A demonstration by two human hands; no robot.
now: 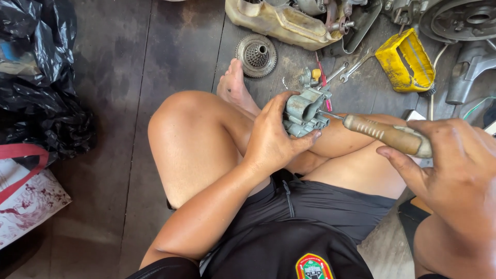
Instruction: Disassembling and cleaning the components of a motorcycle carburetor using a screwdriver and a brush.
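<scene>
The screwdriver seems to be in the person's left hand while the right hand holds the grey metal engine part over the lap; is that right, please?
Not quite: the hands are swapped. In the head view, the right hand holds the screwdriver, and the left hand holds the grey metal engine part over the lap.

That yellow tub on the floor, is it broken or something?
The yellow tub lies tipped on its side among wrenches, smeared with dark grime. No crack shows. The left hand holds a grey metal part; the right hand holds a screwdriver.
</scene>
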